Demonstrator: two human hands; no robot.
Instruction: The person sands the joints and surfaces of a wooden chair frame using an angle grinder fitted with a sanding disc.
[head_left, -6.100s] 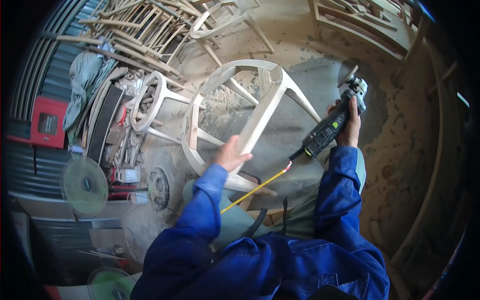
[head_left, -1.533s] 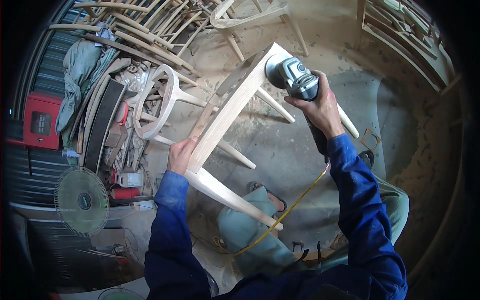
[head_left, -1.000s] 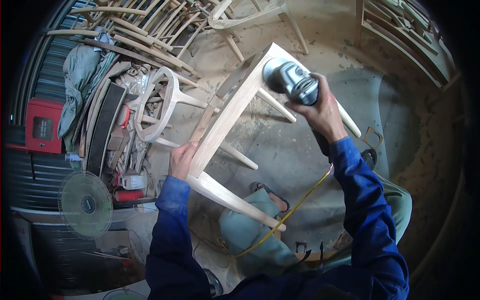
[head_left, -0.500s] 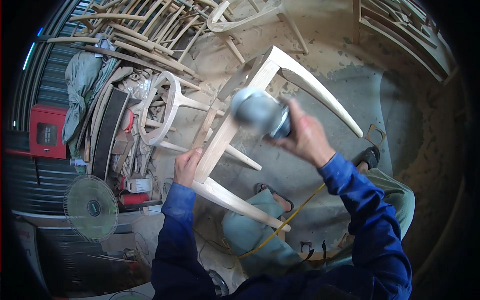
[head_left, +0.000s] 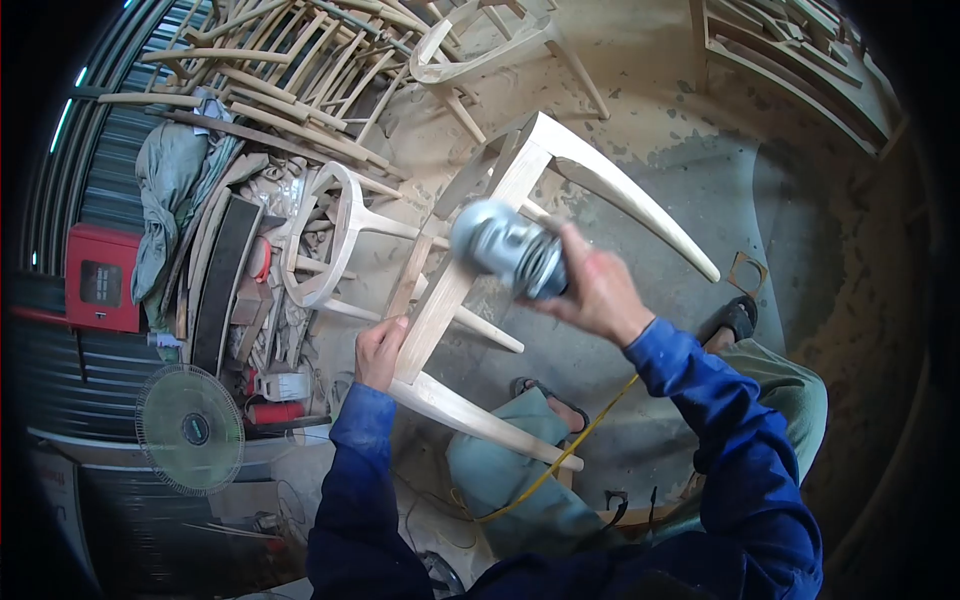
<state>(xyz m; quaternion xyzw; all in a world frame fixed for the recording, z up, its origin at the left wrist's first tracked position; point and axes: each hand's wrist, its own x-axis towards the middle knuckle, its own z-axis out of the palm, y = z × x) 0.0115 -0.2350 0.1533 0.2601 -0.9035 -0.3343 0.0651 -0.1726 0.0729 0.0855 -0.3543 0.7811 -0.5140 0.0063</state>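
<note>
A pale wooden chair frame [head_left: 440,305] lies tilted before me, its tapered legs sticking out to the right. My left hand [head_left: 380,352] grips the near-left corner of that frame, fingers curled over the rail. In my right hand [head_left: 602,298] is a grey angle grinder [head_left: 510,248], blurred by motion. Its round head lies over the middle of the same rail; whether the disc touches the wood is hidden. A yellow cord [head_left: 560,458] runs below my right forearm.
Another curved chair frame [head_left: 345,225] stands to the left beside piled offcuts. Stacked wooden parts [head_left: 290,75] fill the upper left. A fan [head_left: 190,430] and a red box [head_left: 103,278] are at far left. One more chair frame [head_left: 490,62] stands beyond.
The view has shifted slightly, moving the scene down. The grinder in my right hand has moved a little left over the rail and turned. My left hand keeps its grip.
</note>
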